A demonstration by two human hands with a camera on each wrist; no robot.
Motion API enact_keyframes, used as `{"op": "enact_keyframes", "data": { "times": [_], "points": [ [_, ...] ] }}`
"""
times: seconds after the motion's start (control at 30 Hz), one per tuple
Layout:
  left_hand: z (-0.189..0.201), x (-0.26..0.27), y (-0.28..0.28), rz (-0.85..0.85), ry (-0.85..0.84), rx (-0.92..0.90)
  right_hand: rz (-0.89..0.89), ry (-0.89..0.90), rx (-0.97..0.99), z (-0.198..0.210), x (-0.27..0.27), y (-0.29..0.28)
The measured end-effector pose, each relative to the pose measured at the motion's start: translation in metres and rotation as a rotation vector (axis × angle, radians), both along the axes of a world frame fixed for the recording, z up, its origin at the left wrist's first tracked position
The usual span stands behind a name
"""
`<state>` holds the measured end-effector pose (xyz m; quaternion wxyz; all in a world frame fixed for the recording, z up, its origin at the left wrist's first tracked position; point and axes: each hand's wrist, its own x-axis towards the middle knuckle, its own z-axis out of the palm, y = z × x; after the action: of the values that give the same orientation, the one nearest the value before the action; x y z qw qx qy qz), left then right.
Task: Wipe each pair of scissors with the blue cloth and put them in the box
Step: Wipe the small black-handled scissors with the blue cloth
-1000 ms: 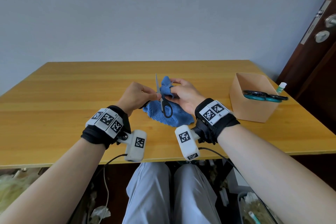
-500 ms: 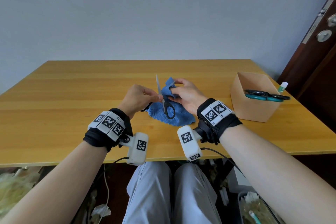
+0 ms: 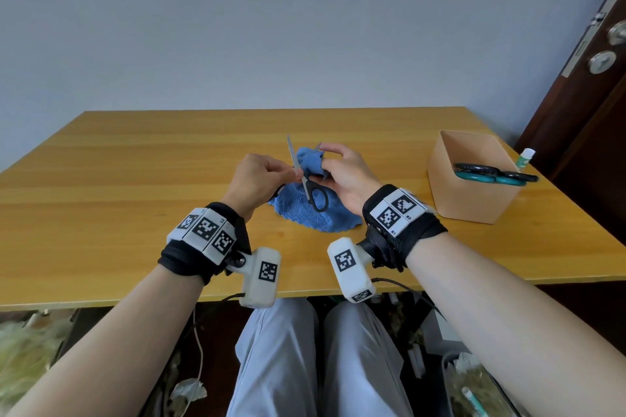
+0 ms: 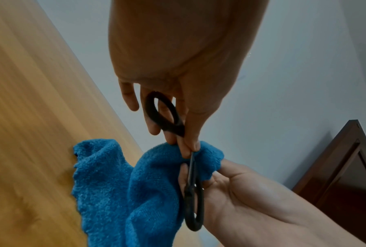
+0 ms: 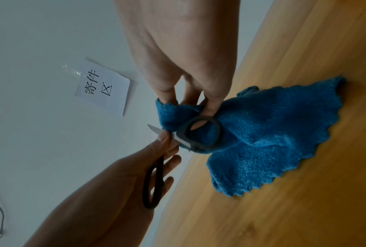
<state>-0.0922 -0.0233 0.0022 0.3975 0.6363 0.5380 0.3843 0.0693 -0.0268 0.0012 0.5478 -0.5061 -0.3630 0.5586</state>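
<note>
I see black-handled scissors (image 3: 306, 179) above the table (image 3: 135, 186), spread open. My left hand (image 3: 257, 179) pinches them near the pivot; my right hand (image 3: 345, 176) pinches the blue cloth (image 3: 310, 162) around one blade. The box (image 3: 471, 193) holds teal scissors (image 3: 491, 176).

black wrist straps (image 3: 403, 237), white tagged camera blocks (image 3: 261, 276), grey trousers (image 3: 318, 359)

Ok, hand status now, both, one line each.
Left hand: pinching the black scissors near the pivot, blades open.
Right hand: gripping the blue cloth, bunched around one blade.
</note>
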Motion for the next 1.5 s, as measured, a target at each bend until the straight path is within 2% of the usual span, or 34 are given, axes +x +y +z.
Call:
{"op": "enact_keyframes", "data": {
  "times": [0.2, 0.4, 0.47, 0.57, 0.77, 0.93, 1.1, 1.23, 1.33, 1.5],
  "points": [
    [0.002, 0.0, 0.0, 0.006, 0.015, -0.017, 0.083, 0.032, -0.002, -0.001, -0.001, -0.002],
    [0.003, 0.008, -0.006, 0.01, 0.029, 0.013, -0.082, 0.124, -0.016, -0.006, 0.003, 0.003],
    [0.004, 0.008, -0.005, 0.028, 0.025, 0.012, -0.053, 0.138, -0.025, -0.006, 0.001, 0.002],
    [0.005, 0.007, -0.003, 0.048, 0.008, -0.001, 0.027, 0.098, -0.036, -0.003, -0.001, -0.001],
    [0.007, 0.011, -0.001, 0.069, 0.004, 0.013, -0.043, 0.105, -0.033, -0.002, -0.001, 0.004],
    [0.007, 0.01, 0.002, 0.076, 0.037, -0.012, 0.035, 0.086, -0.028, -0.002, 0.0, 0.002],
    [0.006, 0.016, -0.001, 0.088, 0.074, 0.013, -0.074, 0.059, -0.013, -0.008, 0.001, 0.003],
    [0.007, 0.015, 0.002, 0.101, 0.065, -0.018, 0.001, 0.042, -0.04, -0.007, 0.001, 0.001],
    [0.008, 0.017, -0.001, 0.083, 0.051, -0.011, -0.029, -0.007, -0.021, -0.004, 0.003, 0.002],
    [0.009, 0.02, -0.002, 0.098, 0.044, -0.003, -0.074, 0.036, -0.024, -0.001, 0.002, 0.003]
  ]
}}
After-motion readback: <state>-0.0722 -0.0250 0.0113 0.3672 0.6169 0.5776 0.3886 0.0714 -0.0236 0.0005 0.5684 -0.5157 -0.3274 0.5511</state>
